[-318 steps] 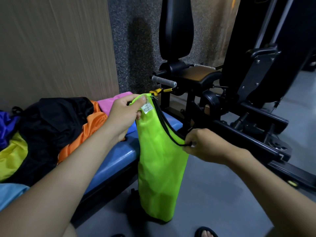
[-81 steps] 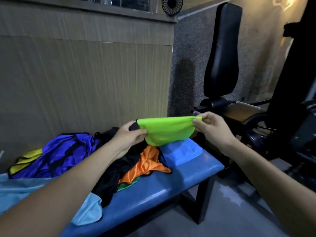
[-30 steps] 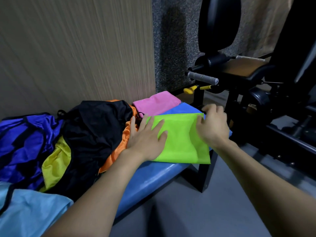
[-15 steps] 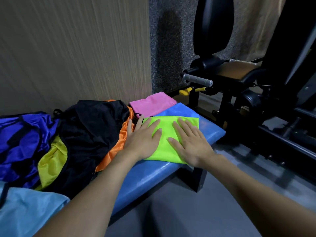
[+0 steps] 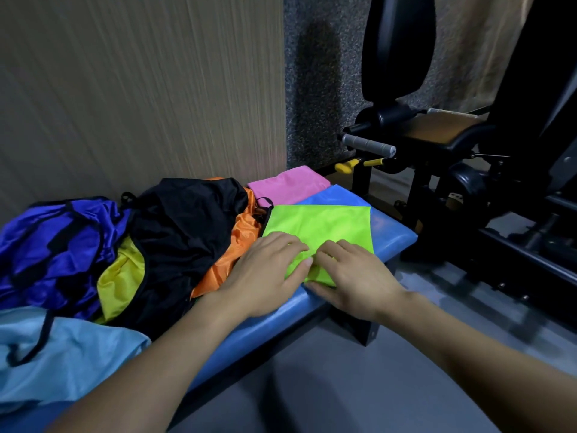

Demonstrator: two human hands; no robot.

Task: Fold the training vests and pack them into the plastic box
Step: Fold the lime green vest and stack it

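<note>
We had one head-worn view, looking forward and down, close over our left hand [image 5: 265,273] and right hand [image 5: 356,282] at the blue bench [image 5: 393,235], wall beyond.

Smooth, faintly shiny cloth green vest [image 5: 321,226] on a glossy blue padded bench [image 5: 392,237].
</note>
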